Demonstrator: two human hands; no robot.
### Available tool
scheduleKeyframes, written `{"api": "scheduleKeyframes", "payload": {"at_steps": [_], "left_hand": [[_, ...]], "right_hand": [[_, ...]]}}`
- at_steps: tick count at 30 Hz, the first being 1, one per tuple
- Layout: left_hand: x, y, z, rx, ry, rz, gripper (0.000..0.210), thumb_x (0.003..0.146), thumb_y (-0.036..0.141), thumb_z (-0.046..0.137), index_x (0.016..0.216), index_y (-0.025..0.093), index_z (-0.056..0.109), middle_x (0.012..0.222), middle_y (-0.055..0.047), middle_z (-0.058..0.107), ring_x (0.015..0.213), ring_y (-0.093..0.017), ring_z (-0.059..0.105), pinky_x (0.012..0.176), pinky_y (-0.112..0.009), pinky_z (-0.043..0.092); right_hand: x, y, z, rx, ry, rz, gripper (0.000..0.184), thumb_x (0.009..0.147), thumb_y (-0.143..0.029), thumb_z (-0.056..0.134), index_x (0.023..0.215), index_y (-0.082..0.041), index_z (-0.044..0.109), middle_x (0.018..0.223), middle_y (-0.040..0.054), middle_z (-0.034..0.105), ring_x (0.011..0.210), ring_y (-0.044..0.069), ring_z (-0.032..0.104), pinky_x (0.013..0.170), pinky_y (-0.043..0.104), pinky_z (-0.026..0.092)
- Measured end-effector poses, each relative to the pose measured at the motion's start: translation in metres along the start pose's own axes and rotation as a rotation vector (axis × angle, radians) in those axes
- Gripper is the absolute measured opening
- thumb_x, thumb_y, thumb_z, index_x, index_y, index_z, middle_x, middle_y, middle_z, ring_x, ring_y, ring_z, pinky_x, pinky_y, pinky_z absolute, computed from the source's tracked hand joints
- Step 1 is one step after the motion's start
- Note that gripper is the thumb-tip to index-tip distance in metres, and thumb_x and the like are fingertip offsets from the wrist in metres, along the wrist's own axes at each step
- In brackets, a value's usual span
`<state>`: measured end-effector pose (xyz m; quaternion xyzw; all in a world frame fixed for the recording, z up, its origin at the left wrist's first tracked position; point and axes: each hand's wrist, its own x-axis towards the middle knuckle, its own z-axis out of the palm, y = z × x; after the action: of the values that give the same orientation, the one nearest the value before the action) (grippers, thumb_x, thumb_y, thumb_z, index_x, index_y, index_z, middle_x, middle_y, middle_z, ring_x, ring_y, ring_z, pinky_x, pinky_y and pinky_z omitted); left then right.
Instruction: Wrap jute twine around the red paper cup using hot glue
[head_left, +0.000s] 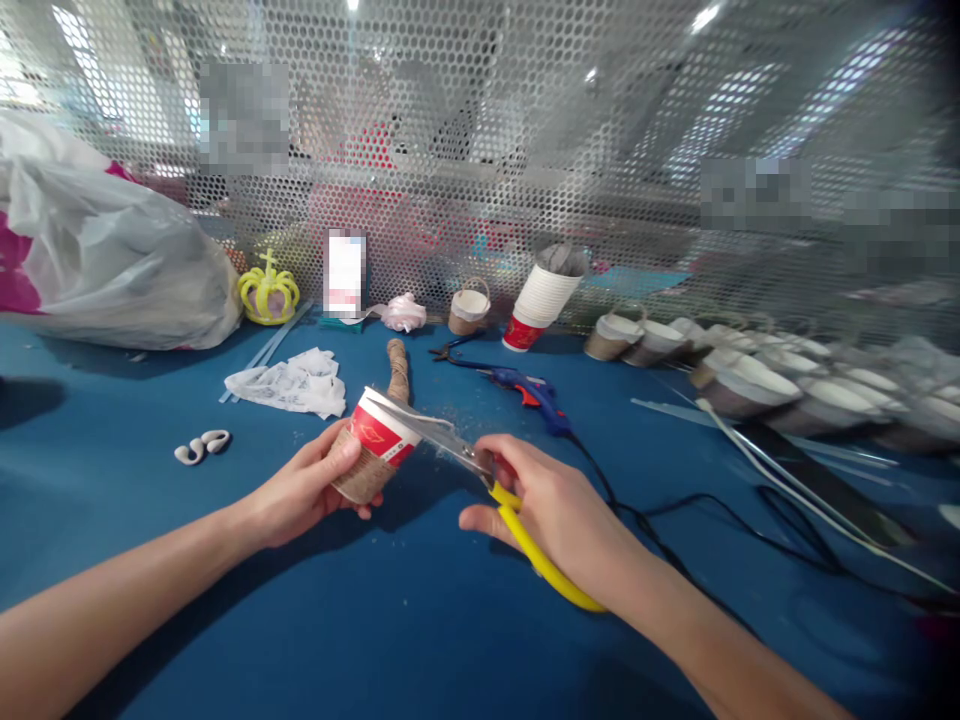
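Note:
My left hand [319, 485] grips a red and white paper cup [384, 432], tilted, with brown twine wound round its lower part. In my right hand [551, 515] are scissors [517, 520] with yellow handles. Their blades lie along the cup's rim, pointing left; whether they are cutting into the paper I cannot tell. Just behind the cup stands a roll of brown twine [398, 370], its lower end hidden by the cup. A crumpled white sheet [300, 382] lies to the left of it.
A blue glue gun [529, 390] with a black cord lies behind my right hand. Stacked paper cups [544, 300] lean by the perforated metal screen [450, 130]. Several small twine-covered baskets [750, 385] fill the right side. A plastic bag [127, 250], yellow crown [268, 292] and phone [345, 275] stand at left.

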<state>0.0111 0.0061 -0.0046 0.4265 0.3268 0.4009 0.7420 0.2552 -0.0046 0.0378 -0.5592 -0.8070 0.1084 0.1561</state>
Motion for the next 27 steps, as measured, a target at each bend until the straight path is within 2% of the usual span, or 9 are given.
{"api": "scheduleKeyframes", "payload": {"at_steps": [5, 12, 18, 22, 25, 27], "left_hand": [[-0.0036, 0.0004, 0.0056, 0.12, 0.047, 0.036, 0.067, 0.071, 0.051, 0.067, 0.123, 0.018, 0.04, 0.091, -0.007, 0.059, 0.071, -0.017, 0.059, 0.055, -0.025, 0.046], [-0.0039, -0.0038, 0.0064, 0.171, 0.08, 0.06, 0.069, 0.071, 0.05, 0.067, 0.125, 0.017, 0.039, 0.093, -0.009, 0.059, 0.073, -0.018, 0.058, 0.056, -0.027, 0.047], [-0.0029, -0.0029, 0.0037, 0.179, 0.09, 0.087, 0.068, 0.072, 0.048, 0.067, 0.125, 0.015, 0.039, 0.095, -0.009, 0.059, 0.075, -0.018, 0.058, 0.06, -0.028, 0.048], [-0.0017, 0.0008, 0.0007, 0.077, 0.019, 0.057, 0.074, 0.068, 0.052, 0.069, 0.126, 0.019, 0.038, 0.098, -0.009, 0.06, 0.078, -0.021, 0.06, 0.065, -0.031, 0.05], [-0.0012, 0.002, 0.0, 0.004, -0.024, 0.003, 0.071, 0.068, 0.056, 0.067, 0.123, 0.02, 0.04, 0.098, -0.01, 0.061, 0.073, -0.019, 0.061, 0.061, -0.03, 0.049], [-0.0015, 0.0023, 0.0014, 0.036, 0.006, 0.006, 0.067, 0.07, 0.056, 0.065, 0.121, 0.018, 0.042, 0.094, -0.009, 0.06, 0.068, -0.017, 0.06, 0.056, -0.026, 0.047]], "right_hand": [[0.0001, -0.0007, 0.0041, 0.024, 0.041, -0.067, 0.046, 0.063, -0.05, 0.072, 0.092, -0.022, 0.051, 0.085, 0.0028, 0.06, 0.076, 0.018, 0.058, 0.069, 0.029, 0.046], [0.0003, -0.0044, 0.0006, -0.037, 0.013, -0.013, 0.036, 0.071, -0.053, 0.062, 0.086, -0.022, 0.052, 0.07, -0.0006, 0.055, 0.059, 0.014, 0.054, 0.057, 0.027, 0.044], [-0.0009, -0.0077, -0.0025, -0.013, 0.013, -0.001, 0.036, 0.074, -0.057, 0.057, 0.083, -0.022, 0.054, 0.062, -0.0034, 0.05, 0.05, 0.011, 0.047, 0.051, 0.023, 0.041], [-0.0017, -0.0067, -0.0018, 0.006, 0.02, -0.013, 0.036, 0.075, -0.057, 0.056, 0.084, -0.022, 0.053, 0.059, -0.0046, 0.048, 0.05, 0.011, 0.044, 0.051, 0.022, 0.04], [-0.0019, -0.0054, -0.0015, -0.002, 0.013, -0.007, 0.038, 0.074, -0.058, 0.057, 0.085, -0.022, 0.053, 0.061, -0.0043, 0.049, 0.05, 0.011, 0.044, 0.051, 0.023, 0.04], [-0.0015, -0.0052, -0.0015, -0.012, 0.005, -0.008, 0.038, 0.072, -0.057, 0.059, 0.087, -0.022, 0.053, 0.063, -0.0033, 0.052, 0.051, 0.012, 0.047, 0.051, 0.024, 0.041]]}}
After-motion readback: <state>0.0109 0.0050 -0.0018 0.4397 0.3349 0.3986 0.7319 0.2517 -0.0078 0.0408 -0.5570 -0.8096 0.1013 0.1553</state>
